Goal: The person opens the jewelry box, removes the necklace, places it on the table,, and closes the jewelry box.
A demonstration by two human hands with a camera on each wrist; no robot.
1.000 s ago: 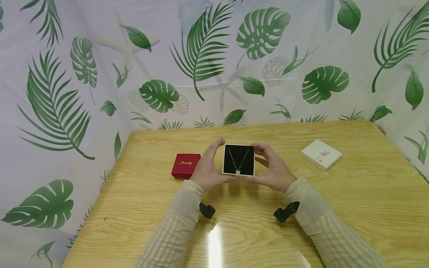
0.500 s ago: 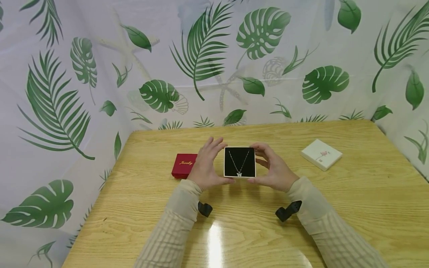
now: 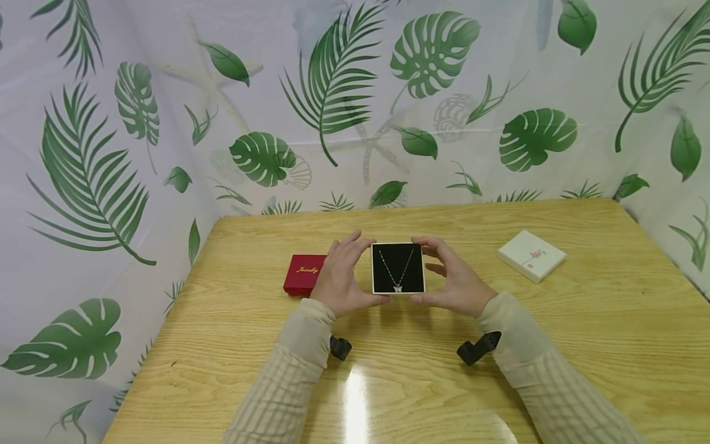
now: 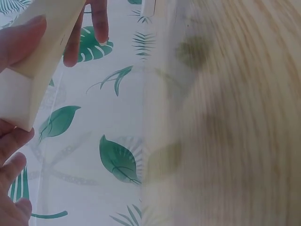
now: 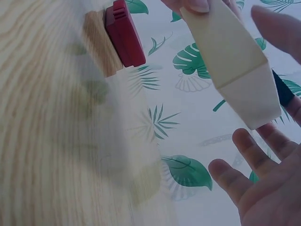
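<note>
A square white jewelry box, lined in black, is held up over the table with its inside facing me. A silver necklace with a butterfly pendant hangs in a V on the lining. My left hand grips the box at its left, thumb along the lower edge and fingers near the upper corner. On the opposite side my right hand grips it the same way. The box's plain cream outside shows in the left wrist view, and its cream walls in the right wrist view.
A red box with gold lettering lies just left of my left hand, partly hidden by it. Farther right on the wooden table is a white lid with a pink flower print. A leaf-patterned cloth hangs behind.
The box has shifted slightly right and down in the head view over the last second, both hands with it. My left fingers have changed position a little at its upper left corner.
</note>
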